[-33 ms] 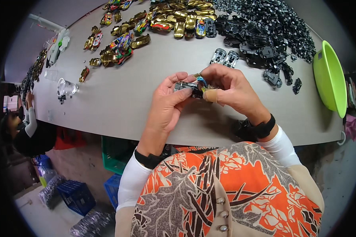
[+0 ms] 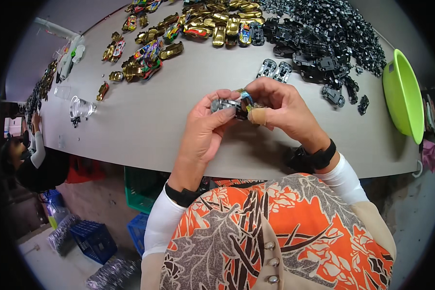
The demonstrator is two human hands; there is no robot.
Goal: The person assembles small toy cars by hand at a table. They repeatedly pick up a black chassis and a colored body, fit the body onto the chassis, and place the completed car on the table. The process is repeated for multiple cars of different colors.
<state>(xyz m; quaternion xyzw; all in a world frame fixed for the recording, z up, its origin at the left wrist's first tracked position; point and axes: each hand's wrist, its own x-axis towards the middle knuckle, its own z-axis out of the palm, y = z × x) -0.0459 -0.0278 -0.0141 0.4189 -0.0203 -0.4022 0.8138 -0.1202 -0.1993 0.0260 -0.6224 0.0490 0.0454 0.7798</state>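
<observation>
Above the table, my left hand pinches a dark grey toy car chassis between thumb and fingers. Close against its right end, my right hand is closed on a small toy car body shell, blue and gold where it shows. Fingers cover most of the shell, so I cannot tell whether the two parts are joined. A tan band wraps my right thumb. Just beyond my right hand, two grey car chassis lie side by side on the table.
Gold and multicoloured car shells are heaped at the back, beside a large pile of black chassis and small parts. A lime-green basin stands on the right. A clear cup lies left. A co-worker sits at far left.
The chassis in my left hand has tilted slightly and looks lighter. Both hands stay in nearly the same place.
</observation>
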